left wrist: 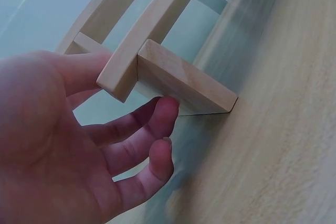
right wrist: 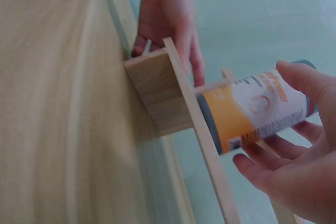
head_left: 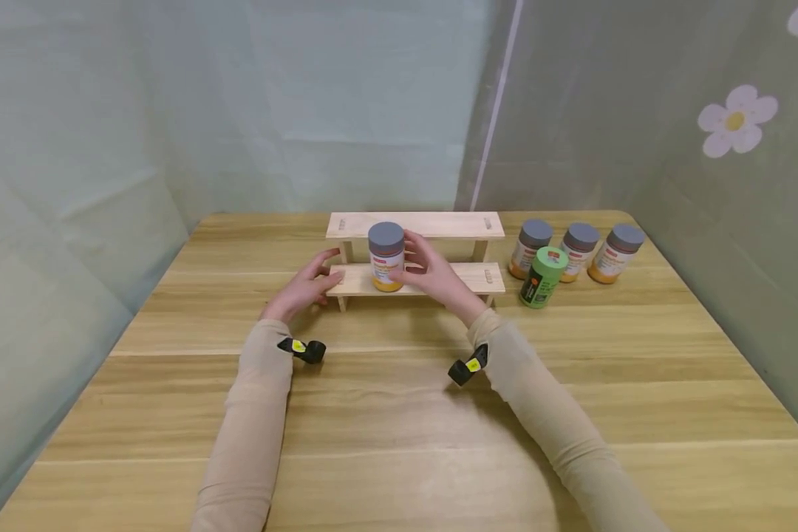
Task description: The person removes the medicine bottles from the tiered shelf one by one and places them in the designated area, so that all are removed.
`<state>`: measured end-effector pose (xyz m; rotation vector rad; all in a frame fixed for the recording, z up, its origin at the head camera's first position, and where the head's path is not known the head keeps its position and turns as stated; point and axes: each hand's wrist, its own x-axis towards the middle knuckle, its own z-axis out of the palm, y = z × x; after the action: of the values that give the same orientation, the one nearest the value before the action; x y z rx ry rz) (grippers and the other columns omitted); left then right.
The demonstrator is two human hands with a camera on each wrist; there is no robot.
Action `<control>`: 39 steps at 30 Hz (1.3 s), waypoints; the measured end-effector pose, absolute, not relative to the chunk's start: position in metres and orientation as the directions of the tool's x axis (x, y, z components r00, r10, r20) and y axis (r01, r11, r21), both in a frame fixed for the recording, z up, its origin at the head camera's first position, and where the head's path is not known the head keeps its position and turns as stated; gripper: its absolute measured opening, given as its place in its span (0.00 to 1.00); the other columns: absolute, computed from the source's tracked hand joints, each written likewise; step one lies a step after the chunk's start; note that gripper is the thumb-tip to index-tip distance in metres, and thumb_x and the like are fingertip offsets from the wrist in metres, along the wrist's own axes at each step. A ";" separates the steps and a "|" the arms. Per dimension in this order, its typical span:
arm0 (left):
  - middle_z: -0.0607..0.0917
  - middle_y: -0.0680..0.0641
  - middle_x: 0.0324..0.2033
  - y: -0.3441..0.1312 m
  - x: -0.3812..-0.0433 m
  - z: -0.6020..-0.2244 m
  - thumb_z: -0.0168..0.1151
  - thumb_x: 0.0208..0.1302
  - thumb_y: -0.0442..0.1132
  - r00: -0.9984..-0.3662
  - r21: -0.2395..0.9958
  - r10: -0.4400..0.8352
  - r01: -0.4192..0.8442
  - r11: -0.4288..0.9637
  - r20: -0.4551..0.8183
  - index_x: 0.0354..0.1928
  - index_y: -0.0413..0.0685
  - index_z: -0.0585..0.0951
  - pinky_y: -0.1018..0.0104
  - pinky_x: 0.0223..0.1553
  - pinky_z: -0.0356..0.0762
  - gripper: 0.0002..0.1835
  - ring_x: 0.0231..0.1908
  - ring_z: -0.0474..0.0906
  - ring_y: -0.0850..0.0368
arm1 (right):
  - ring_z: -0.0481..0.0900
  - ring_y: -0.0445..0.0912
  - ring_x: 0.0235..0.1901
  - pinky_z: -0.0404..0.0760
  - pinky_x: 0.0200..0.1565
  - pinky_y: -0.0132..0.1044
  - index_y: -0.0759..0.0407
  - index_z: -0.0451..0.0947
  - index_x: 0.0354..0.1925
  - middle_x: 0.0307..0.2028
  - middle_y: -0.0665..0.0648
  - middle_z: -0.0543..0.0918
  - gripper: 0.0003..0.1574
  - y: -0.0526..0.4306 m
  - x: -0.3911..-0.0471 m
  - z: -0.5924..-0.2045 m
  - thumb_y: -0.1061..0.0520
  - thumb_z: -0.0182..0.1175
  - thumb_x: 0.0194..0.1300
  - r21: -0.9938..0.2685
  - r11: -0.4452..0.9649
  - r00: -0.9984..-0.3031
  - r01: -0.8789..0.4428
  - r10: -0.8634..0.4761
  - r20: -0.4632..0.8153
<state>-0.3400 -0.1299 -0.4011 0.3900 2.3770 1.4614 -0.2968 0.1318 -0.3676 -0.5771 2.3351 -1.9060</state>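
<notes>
In the head view my right hand (head_left: 435,277) holds a supplement bottle (head_left: 387,258) with a grey lid, white label and orange lower part. Its thumb lies along one side and its fingers curve round the other. The bottle stands upright, its base right at the lower board of a two-step wooden rack (head_left: 442,277). My left hand (head_left: 302,284) grips the left end of that lower board. From the left wrist view, the fingers (left wrist: 163,116) curl beside the rack's leg (left wrist: 184,77), while part of the hand passes behind the board.
Right of the rack, three more grey-lidded bottles (head_left: 530,247) stand in a row on the wooden table (head_left: 386,443). A green container (head_left: 544,277) stands just in front of them. Pale curtains (head_left: 306,111) hang behind the table.
</notes>
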 end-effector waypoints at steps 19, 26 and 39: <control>0.64 0.30 0.63 -0.130 -0.339 -0.400 0.49 0.74 0.48 -0.911 0.873 0.389 0.072 0.482 -0.140 0.77 0.57 0.48 0.66 0.39 0.73 0.35 0.45 0.70 0.48 | 0.71 0.57 0.63 0.73 0.63 0.50 0.54 0.53 0.72 0.65 0.63 0.69 0.46 0.115 -0.295 -0.379 0.62 0.64 0.63 -0.940 0.189 -0.942 -0.285 -0.237 0.238; 0.65 0.29 0.63 -0.130 -0.339 -0.399 0.49 0.74 0.47 -0.915 0.875 0.384 0.080 0.478 -0.126 0.77 0.56 0.48 0.65 0.38 0.73 0.35 0.47 0.69 0.46 | 0.73 0.57 0.62 0.74 0.62 0.50 0.53 0.56 0.71 0.65 0.63 0.70 0.45 0.117 -0.296 -0.376 0.62 0.65 0.62 -0.932 0.208 -0.938 -0.298 -0.245 0.245; 0.63 0.29 0.64 -0.130 -0.337 -0.399 0.49 0.74 0.48 -0.911 0.883 0.389 0.066 0.465 -0.137 0.77 0.57 0.47 0.66 0.38 0.73 0.36 0.51 0.69 0.44 | 0.73 0.58 0.61 0.75 0.61 0.50 0.54 0.58 0.69 0.64 0.64 0.71 0.44 0.123 -0.295 -0.373 0.63 0.67 0.60 -0.930 0.217 -0.935 -0.297 -0.263 0.237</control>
<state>-0.3375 -0.1298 -0.3986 0.3862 2.3983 1.4248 -0.2947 0.1227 -0.3725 -0.5685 2.4726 -1.9005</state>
